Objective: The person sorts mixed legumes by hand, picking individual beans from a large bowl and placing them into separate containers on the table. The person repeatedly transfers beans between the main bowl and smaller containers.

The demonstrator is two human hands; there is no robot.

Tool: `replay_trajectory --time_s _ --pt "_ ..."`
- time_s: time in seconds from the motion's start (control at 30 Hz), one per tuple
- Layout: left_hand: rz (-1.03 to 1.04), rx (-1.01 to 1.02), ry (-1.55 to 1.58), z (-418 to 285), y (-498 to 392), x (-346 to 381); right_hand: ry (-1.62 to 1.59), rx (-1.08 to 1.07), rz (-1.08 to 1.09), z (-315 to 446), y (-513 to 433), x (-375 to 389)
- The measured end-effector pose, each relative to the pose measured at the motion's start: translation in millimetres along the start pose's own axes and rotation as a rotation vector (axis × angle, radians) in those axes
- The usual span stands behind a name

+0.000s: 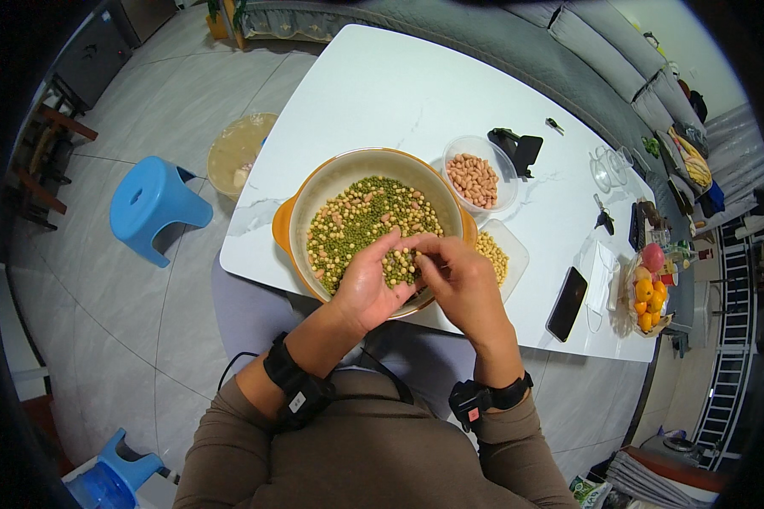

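A deep orange-rimmed ceramic pot (380, 151) stands on the white table before me, holding mixed mung beans, soybeans and a few peanuts. My left hand (372, 277) is cupped, palm up, over the pot's near right side, with a small heap of mixed beans (399, 267) in it. Bent over that heap, my right hand (461, 273) has its thumb and fingertips at the beans; whether it pinches one is hidden. Right of the pot, a clear round tub holds peanuts (472, 180). A clear square container with soybeans (493, 257) lies partly behind my right hand.
Beyond the tub is a black folding stand (519, 149). Further right lie a smartphone (568, 304), a face mask (601, 273), keys (603, 219), glass cups (608, 168) and a fruit basket (649, 299). Left of the table are a blue stool (149, 200) and a lined bin (232, 156).
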State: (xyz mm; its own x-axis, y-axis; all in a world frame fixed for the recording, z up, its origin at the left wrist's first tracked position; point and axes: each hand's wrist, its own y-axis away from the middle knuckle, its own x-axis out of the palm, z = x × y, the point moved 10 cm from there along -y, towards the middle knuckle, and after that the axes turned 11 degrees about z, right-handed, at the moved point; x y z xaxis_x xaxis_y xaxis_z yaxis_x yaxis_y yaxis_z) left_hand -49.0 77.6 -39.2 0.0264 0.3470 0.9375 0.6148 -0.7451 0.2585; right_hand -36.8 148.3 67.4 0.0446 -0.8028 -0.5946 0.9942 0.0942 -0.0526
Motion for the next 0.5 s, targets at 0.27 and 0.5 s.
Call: replay_trajectory --time_s 0.27,0.5 --pt "0.043 -0.012 0.005 0 1 12 -0.629 0.316 -0.085 -50 14 -10" --pt "0.077 -0.027 -0.034 -2 1 19 -0.399 0.451 -0.319 -96 53 -62"
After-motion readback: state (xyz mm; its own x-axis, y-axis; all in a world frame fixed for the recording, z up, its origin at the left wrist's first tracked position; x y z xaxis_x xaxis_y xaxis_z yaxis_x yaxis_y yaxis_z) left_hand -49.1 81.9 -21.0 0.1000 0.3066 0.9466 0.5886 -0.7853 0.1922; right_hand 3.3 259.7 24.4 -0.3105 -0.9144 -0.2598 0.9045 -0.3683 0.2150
